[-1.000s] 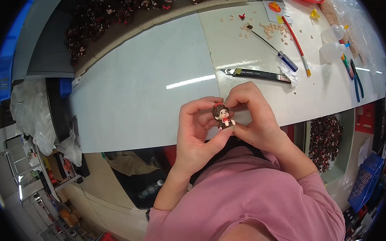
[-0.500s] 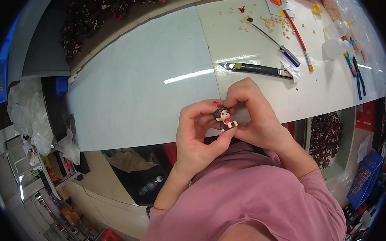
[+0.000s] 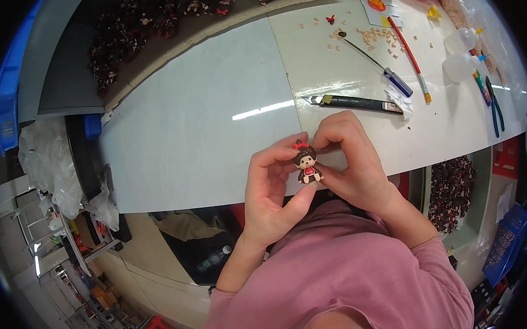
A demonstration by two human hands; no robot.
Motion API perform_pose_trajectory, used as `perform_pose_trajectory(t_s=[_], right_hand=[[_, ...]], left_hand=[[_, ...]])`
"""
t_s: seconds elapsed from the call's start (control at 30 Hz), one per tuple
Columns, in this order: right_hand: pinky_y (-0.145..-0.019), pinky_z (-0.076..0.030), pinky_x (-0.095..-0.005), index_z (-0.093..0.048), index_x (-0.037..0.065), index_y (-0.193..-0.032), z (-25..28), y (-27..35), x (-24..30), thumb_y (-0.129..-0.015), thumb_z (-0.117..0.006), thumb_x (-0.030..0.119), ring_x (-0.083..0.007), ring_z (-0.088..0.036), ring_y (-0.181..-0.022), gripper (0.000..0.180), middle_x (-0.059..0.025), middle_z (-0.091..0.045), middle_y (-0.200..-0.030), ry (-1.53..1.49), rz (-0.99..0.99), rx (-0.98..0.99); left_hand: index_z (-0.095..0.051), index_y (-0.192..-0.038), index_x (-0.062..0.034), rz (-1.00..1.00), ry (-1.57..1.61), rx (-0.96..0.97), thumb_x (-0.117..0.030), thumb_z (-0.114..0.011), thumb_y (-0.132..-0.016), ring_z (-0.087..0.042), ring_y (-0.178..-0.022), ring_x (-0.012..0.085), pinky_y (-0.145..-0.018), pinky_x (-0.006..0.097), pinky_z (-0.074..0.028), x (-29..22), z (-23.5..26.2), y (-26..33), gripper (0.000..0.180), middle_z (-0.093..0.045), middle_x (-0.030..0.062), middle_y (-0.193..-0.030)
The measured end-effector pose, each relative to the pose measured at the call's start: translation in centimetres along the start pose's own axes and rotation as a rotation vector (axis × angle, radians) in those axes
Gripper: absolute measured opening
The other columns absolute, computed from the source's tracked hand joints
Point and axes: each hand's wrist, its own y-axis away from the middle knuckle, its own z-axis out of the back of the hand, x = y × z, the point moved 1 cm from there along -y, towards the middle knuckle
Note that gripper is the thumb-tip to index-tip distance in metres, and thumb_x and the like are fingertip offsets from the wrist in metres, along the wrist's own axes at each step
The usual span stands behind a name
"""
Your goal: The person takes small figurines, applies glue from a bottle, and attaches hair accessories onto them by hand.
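Observation:
A small doll figure (image 3: 306,165) with brown hair, a red bow and a red bib sits between both my hands, just over the near edge of the white table (image 3: 202,126). My left hand (image 3: 271,191) grips it from the left and below, index finger curled over its head. My right hand (image 3: 349,160) pinches it from the right, fingertips at the bow. The figure faces the camera and stands upright.
On the table beyond lie a black utility knife (image 3: 355,103), a blue-handled screwdriver (image 3: 377,66), a red pencil-like tool (image 3: 410,58), two white squeeze bottles (image 3: 463,53), pliers (image 3: 492,102) and small beige bits (image 3: 376,36). Trays of more dolls (image 3: 149,24) line the far side.
Both hands with the figure have stayed nearly still; the view has shifted slightly, so the table tools sit a little higher in the picture.

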Motion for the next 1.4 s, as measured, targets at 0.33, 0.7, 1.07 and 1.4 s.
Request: perform_pose_trajectory(t_s=[0.33, 0.7, 1.07, 1.4], right_hand=[[-0.066, -0.050, -0.0293, -0.047, 0.004, -0.095, -0.2, 0.5, -0.3, -0.062, -0.065, -0.015, -0.0221, -0.055, -0.081, 0.042, -0.0091, -0.051, -0.091, -0.057, -0.031, 0.025], [-0.064, -0.049, -0.0316, -0.047, 0.005, -0.096, -0.3, 0.4, -0.4, -0.057, -0.064, -0.018, -0.0253, -0.054, -0.081, 0.049, -0.0100, -0.050, -0.090, -0.092, 0.015, 0.030], [-0.064, -0.046, -0.0342, -0.048, 0.004, -0.093, -0.1, -0.1, 0.0, -0.056, -0.061, -0.019, -0.0277, -0.053, -0.079, 0.045, -0.0110, -0.049, -0.088, -0.112, -0.035, 0.053], [-0.068, -0.048, -0.0253, -0.048, 0.004, -0.102, -0.4, 1.2, 0.8, -0.070, -0.071, -0.003, -0.0154, -0.054, -0.075, 0.040, -0.0081, -0.052, -0.090, -0.159, -0.153, 0.027]], left_hand=[[-0.041, -0.114, -0.0054, -0.092, -0.103, -0.033, 0.008, -0.071, -0.071, -0.051, -0.107, 0.0184, -0.092, 0.033, -0.045, 0.7, -0.1, 0.3, 0.054, -0.043, 0.0115, -0.118], [-0.044, -0.109, -0.0041, -0.111, -0.116, -0.043, 0.008, -0.071, -0.071, -0.053, -0.101, 0.0170, -0.090, 0.032, -0.047, 0.6, -0.3, 0.0, 0.048, -0.046, 0.0107, -0.113], [-0.046, -0.107, -0.0033, -0.149, -0.162, -0.022, 0.009, -0.071, -0.070, -0.053, -0.101, 0.0179, -0.090, 0.031, -0.046, 0.1, -0.1, -0.4, 0.046, -0.047, 0.0114, -0.111], [-0.044, -0.109, -0.0038, -0.122, -0.149, -0.006, 0.006, -0.069, -0.074, -0.052, -0.103, 0.0178, -0.091, 0.034, -0.045, -2.2, 0.0, 0.1, 0.045, -0.047, 0.0099, -0.110]])
